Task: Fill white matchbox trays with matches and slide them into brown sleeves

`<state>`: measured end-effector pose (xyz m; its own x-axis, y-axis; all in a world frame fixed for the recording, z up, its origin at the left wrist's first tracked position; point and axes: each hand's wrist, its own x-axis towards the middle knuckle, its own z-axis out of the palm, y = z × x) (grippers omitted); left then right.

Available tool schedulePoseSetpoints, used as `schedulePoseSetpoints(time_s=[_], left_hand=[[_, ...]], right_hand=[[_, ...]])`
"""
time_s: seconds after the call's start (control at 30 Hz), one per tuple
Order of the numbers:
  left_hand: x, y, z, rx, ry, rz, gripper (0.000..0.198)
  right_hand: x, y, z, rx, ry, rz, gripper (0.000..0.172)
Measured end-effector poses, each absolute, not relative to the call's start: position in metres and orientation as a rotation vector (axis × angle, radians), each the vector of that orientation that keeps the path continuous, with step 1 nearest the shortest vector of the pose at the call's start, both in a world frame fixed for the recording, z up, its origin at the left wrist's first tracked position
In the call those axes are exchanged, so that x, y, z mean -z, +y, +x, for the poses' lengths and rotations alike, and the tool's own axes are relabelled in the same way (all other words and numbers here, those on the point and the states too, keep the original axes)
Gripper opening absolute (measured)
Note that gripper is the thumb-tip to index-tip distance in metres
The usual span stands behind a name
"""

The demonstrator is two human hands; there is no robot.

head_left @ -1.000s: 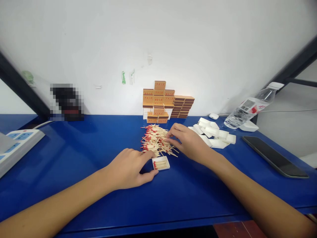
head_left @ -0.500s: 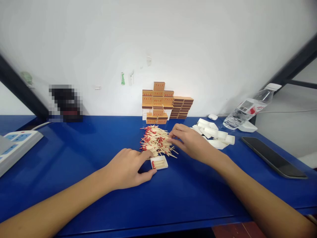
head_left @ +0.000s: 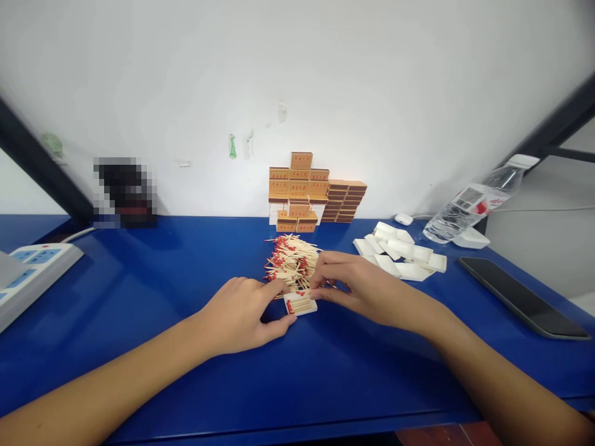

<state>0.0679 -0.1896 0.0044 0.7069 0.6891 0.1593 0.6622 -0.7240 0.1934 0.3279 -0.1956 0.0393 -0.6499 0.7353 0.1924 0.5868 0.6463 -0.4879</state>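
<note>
A white matchbox tray (head_left: 307, 310) lies on the blue table, with several red-tipped matches side by side in it. The thumb and index finger of my left hand (head_left: 246, 316) grip its left end. My right hand (head_left: 356, 285) is closed in a pinch over the tray's right end; red match heads show just left of its fingertips, so it holds matches. How many is hidden by the fingers. Right behind the tray is a loose heap of matches (head_left: 289, 260), heads mostly toward the left.
Orange and brown matchboxes (head_left: 298, 188) are stacked against the wall. White trays (head_left: 411, 271) lie piled at the right, near a tilted water bottle (head_left: 469, 201), a small white case (head_left: 403, 219) and a phone (head_left: 520, 298). A power strip (head_left: 44, 272) sits at the left edge.
My right hand has moved from the right side of the match heap, toward me and left, to the tray, bringing matches. My left hand keeps its grip on the tray.
</note>
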Motion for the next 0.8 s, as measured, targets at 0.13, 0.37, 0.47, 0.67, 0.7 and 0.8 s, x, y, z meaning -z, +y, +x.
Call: schedulePoseSetpoints(time_s=[0.13,0.37,0.47,0.67,0.7,0.8], left_hand=[[-0.004,-0.19,0.067,-0.307,1.1,2.805,0.035],[-0.003,-0.191,0.065,-0.32,1.084,2.821,0.038],[-0.003,-0.191,0.066,-0.325,1.071,2.825,0.04],[-0.004,-0.193,0.067,-0.354,0.993,2.842,0.037],[-0.004,-0.193,0.067,-0.352,0.989,2.849,0.036],[-0.006,-0.194,0.067,-0.348,0.987,2.864,0.035]], right_hand=[[-0.031,-0.201,0.318,-0.498,-2.557,-1.064,0.009],[-0.024,-0.2,0.317,-0.385,-2.588,-1.065,0.01],[-0.027,-0.2,0.319,-0.376,-2.561,-1.055,0.011],[-0.025,-0.207,0.309,-0.54,-2.548,-1.006,0.006],[-0.024,-0.207,0.308,-0.556,-2.55,-0.995,0.005],[-0.022,-0.206,0.306,-0.563,-2.548,-0.984,0.003]])
